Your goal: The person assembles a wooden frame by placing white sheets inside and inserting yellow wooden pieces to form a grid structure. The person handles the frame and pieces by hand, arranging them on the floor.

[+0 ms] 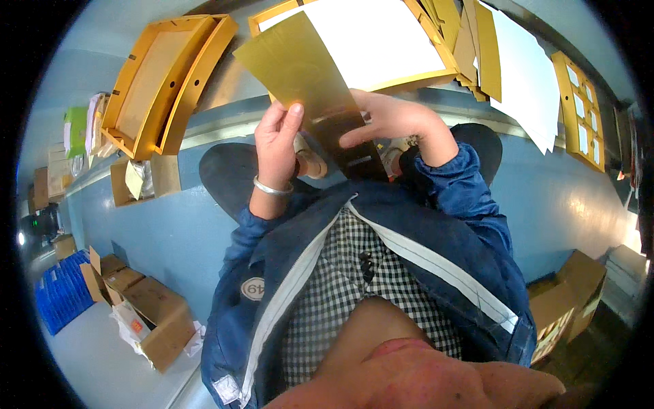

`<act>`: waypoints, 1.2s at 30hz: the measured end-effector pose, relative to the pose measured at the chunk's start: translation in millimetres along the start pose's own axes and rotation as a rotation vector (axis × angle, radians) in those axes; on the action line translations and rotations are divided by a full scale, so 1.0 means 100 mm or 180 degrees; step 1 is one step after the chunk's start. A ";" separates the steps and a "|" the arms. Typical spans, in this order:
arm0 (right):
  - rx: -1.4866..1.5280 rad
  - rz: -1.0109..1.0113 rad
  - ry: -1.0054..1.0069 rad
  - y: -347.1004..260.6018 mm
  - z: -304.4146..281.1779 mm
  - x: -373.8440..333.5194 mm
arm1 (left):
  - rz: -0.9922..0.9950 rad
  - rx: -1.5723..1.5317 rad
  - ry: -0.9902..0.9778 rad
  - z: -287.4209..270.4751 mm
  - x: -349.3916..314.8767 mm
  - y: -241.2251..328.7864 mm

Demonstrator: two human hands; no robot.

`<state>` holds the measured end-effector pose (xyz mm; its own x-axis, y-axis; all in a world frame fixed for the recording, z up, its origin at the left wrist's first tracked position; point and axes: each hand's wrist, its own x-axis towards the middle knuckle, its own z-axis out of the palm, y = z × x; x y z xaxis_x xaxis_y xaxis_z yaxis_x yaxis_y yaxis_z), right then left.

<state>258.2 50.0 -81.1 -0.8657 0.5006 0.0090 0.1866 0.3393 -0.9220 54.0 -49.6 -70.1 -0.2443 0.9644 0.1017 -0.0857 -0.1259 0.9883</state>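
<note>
A long, stiff gold-coloured sheet (300, 65) stands tilted in front of me over the table edge. My left hand (276, 140) pinches its left edge, the thumb lying on the front face. My right hand (398, 123) is at its opposite edge, with the thumb across the lower, darker part and some fingers hidden behind. Beyond the sheet lies a yellow tray-like frame (412, 83) with a white panel (378, 41) inside, partly covered by the gold sheet.
Two yellow open frames (146, 82) lean together at the left. To the right are gold strips (487, 51), white sheets (528, 75) and a yellow frame with several windows (579, 109). Cardboard boxes (160, 307) and blue stacked items (61, 293) stand at lower left, another box (579, 290) at lower right.
</note>
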 end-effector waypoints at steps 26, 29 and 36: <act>0.0488 0.0509 0.1367 -0.12 -0.17 0.17 | 0.0382 -0.1174 0.0237 -0.07 0.77 0.36; 0.1575 0.0041 0.1900 -0.15 -0.16 0.26 | -0.0118 -0.0370 -0.0120 0.13 0.52 0.10; 0.2506 -0.0343 0.1278 -0.19 -0.35 0.20 | -0.0288 -0.0937 -0.0611 0.14 0.58 0.12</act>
<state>253.4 81.9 -49.9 -0.6043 0.7892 0.1097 -0.3879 -0.1712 -0.9057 52.7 7.8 -50.3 -0.0396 0.9973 0.0623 -0.3800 -0.0727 0.9221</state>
